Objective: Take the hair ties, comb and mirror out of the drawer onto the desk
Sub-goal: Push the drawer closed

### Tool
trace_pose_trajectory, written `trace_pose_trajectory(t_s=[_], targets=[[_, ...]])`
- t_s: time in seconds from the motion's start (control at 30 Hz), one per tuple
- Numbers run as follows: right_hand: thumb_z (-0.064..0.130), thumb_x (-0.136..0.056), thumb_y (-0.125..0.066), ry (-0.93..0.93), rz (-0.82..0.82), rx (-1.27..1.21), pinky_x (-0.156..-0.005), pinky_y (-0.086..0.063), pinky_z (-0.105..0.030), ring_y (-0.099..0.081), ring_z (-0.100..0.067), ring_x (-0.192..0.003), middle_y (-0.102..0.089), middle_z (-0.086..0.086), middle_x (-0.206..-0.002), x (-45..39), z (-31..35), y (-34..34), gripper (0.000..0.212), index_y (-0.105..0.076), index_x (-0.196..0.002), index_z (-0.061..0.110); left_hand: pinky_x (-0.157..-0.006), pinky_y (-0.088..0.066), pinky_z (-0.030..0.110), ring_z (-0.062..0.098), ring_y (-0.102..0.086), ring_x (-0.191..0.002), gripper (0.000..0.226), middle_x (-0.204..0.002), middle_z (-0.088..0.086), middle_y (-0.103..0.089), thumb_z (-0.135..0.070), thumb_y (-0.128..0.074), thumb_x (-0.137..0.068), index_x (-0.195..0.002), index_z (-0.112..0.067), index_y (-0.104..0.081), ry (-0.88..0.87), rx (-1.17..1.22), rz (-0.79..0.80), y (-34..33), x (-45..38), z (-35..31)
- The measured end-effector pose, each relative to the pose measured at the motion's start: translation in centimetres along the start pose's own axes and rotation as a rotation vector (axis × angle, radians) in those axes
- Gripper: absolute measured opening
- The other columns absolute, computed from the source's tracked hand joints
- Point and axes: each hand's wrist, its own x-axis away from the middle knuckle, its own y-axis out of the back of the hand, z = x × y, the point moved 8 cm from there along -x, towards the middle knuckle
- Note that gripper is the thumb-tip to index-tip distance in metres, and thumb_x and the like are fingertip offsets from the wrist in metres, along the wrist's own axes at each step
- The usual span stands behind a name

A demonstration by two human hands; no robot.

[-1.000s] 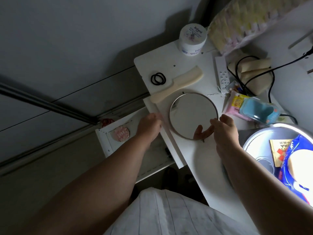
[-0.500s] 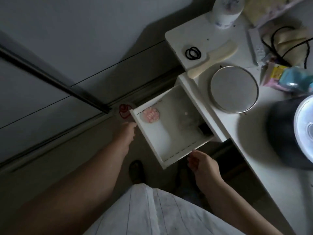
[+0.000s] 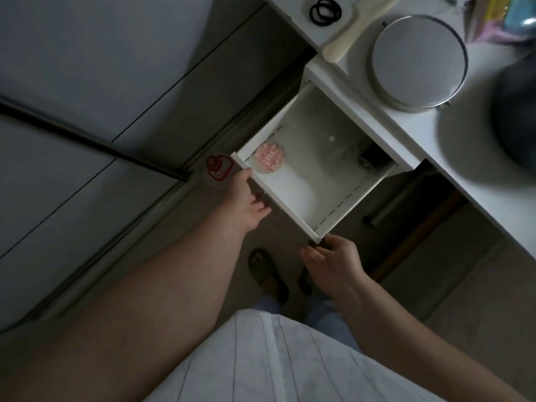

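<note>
The white drawer point(image 3: 293, 198) stands pulled out below the white desk point(image 3: 452, 146). Black hair ties point(image 3: 325, 11), a cream comb point(image 3: 352, 33) and a round metal-rimmed mirror point(image 3: 417, 60) lie on the desk top. My left hand point(image 3: 246, 203) rests against the drawer's front panel near its left corner, fingers spread. My right hand point(image 3: 333, 262) touches the drawer's front right corner with loosely curled fingers and holds nothing. Inside the drawer lie a round pink item point(image 3: 269, 157) and a small dark object point(image 3: 369, 158) at the back.
A dark rounded object point(image 3: 516, 120) sits on the desk at the right, with coloured packets point(image 3: 499, 21) at the top right. A red outlined shape point(image 3: 217, 167) lies on the floor by the drawer. My slippered feet point(image 3: 268, 275) stand below, and a grey wall runs along the left.
My right hand left the mirror on the desk and dropped to the drawer's front corner. My left hand moved to the drawer front. The drawer is out further, and the view tilted downward.
</note>
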Motion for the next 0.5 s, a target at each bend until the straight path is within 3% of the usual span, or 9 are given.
trace_pose_trajectory(t_s=[0.07, 0.13, 0.3, 0.5], targets=[[0.014, -0.095, -0.041, 0.019, 0.053, -0.045, -0.101, -0.046, -0.037, -0.056, -0.033, -0.119, -0.056, -0.025, -0.126, 0.2, 0.2, -0.6, 0.043, -0.039, -0.129, -0.011, -0.114, -0.027, 0.048, 0.034, -0.030, -0.142, 0.070, -0.157, 0.017, -0.024, -0.038, -0.046, -0.091, -0.150, -0.011, -0.019, 0.000, -0.013, 0.002, -0.4, -0.4, -0.1], [0.011, -0.095, -0.041, 0.062, 0.067, -0.078, -0.098, -0.045, -0.039, -0.055, -0.034, -0.119, -0.055, -0.026, -0.121, 0.7, 0.7, -1.1, 0.043, -0.036, -0.133, -0.010, -0.114, -0.028, 0.046, 0.032, -0.033, -0.141, 0.068, -0.155, 0.016, -0.029, -0.037, -0.046, -0.091, -0.149, -0.010, -0.023, 0.000, -0.031, -0.004, -0.7, -0.6, -0.2], [0.005, -0.093, -0.042, 0.078, 0.032, -0.160, -0.105, -0.043, -0.042, -0.052, -0.038, -0.122, -0.045, -0.028, -0.135, 1.3, 0.9, -1.7, 0.048, -0.030, -0.138, -0.007, -0.114, -0.029, 0.044, 0.032, -0.037, -0.139, 0.062, -0.152, 0.017, -0.035, -0.034, -0.043, -0.092, -0.146, -0.008, -0.029, -0.008, -0.061, -0.012, -0.7, -0.3, -0.3], [0.003, -0.092, -0.042, 0.068, 0.020, -0.210, -0.104, -0.044, -0.041, -0.053, -0.038, -0.119, -0.050, -0.028, -0.123, 1.9, 1.6, -1.8, 0.045, -0.034, -0.135, -0.007, -0.114, -0.028, 0.045, 0.034, -0.032, -0.141, 0.059, -0.154, 0.019, -0.031, -0.028, -0.036, -0.094, -0.148, -0.008, -0.025, -0.010, -0.130, -0.040, -1.6, 0.6, -0.7]])
